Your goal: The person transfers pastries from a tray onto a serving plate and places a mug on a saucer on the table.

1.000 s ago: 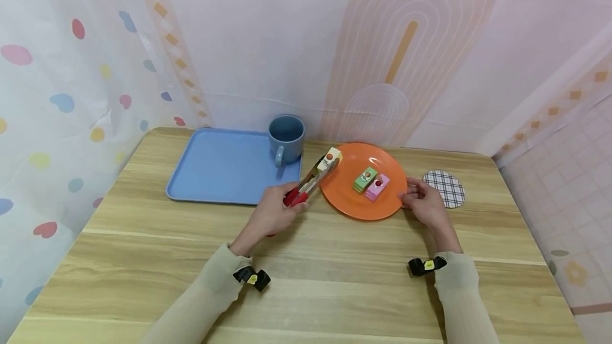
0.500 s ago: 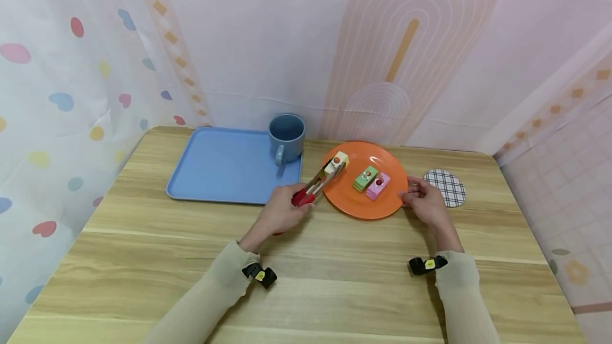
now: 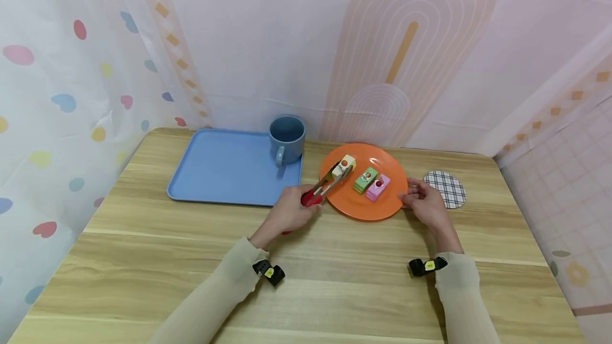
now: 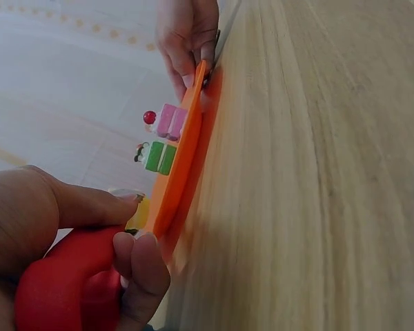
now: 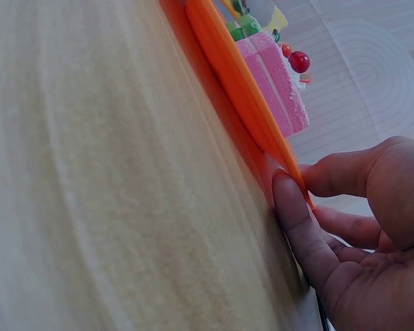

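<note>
My left hand (image 3: 291,210) grips red-handled metal tongs (image 3: 313,195). Between the tips of the tongs is a pale yellow toy cake slice (image 3: 344,166) topped with a small red fruit, over the left part of an orange plate (image 3: 354,208). Beside it on the plate lie a green toy cake slice (image 3: 365,180) and a pink one (image 3: 378,187), side by side. My right hand (image 3: 425,203) pinches the plate's right rim. In the right wrist view, thumb and fingers (image 5: 297,207) hold that rim from both faces.
Left of the plate lies a blue tray (image 3: 224,166), with a blue-grey mug (image 3: 288,139) at its back right corner. A checked round coaster (image 3: 445,189) sits just right of my right hand. A patterned curtain (image 3: 268,57) hangs along the table's back edge.
My left hand has moved right with the tongs, carrying the yellow cake slice from the plate's left rim further in over the plate. The right hand stays at the rim.
</note>
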Available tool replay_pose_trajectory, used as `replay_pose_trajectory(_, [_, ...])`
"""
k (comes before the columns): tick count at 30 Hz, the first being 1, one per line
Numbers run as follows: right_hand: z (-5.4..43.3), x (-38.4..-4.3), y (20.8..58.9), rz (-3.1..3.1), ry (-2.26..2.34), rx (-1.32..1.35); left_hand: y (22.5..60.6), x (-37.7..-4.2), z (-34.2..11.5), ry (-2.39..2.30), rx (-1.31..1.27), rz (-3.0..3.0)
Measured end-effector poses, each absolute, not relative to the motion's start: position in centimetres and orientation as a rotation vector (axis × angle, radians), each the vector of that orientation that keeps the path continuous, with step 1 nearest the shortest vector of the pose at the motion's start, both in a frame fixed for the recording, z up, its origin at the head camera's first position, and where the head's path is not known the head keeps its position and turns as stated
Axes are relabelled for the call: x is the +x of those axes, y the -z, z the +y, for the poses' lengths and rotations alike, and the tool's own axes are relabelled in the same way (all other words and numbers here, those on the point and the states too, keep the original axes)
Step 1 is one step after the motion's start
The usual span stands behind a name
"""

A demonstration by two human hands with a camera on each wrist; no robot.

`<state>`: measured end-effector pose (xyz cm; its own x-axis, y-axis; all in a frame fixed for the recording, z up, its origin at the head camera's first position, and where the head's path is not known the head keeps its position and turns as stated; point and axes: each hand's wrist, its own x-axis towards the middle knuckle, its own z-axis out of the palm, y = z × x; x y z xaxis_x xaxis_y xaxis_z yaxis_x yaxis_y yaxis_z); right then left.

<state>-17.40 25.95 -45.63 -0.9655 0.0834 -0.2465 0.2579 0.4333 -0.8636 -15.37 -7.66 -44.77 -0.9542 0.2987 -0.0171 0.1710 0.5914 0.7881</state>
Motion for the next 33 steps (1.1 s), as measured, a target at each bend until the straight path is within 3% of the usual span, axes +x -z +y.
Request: replay_pose_trajectory(33, [25.9,-17.5,45.5,2.515,1.551,0.322,44.1,-15.9,-5.2,-1.033,0.290,2.764])
